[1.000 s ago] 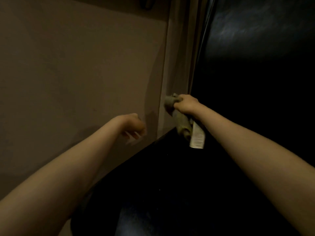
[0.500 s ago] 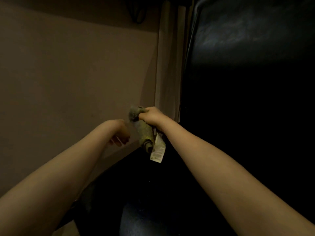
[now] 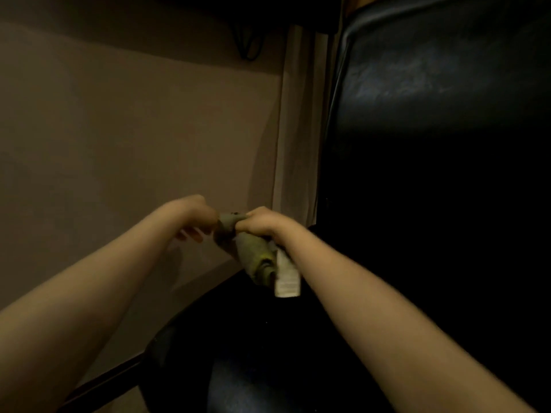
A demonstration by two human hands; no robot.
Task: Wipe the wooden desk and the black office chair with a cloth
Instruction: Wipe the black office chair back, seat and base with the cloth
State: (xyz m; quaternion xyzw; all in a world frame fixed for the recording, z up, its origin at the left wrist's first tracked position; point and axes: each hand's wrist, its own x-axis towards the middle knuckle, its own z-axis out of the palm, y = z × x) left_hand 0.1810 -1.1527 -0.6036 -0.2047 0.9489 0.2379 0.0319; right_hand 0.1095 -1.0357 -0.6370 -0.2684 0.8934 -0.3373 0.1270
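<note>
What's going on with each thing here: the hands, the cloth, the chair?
Grey-green bunched cloth: held up, white label dangling from it.
Right hand: curled round the cloth's upper part.
Left hand: at the cloth's top end; grip too blurred to tell.
Black padded office chair: upright beside the beige wall.

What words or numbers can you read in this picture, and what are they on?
No text can be read here.
The white tag hanging from the cloth that the right hand grips: faint rows of print, too blurred and dim to read.
The black chair: no writing shows on it.
</note>
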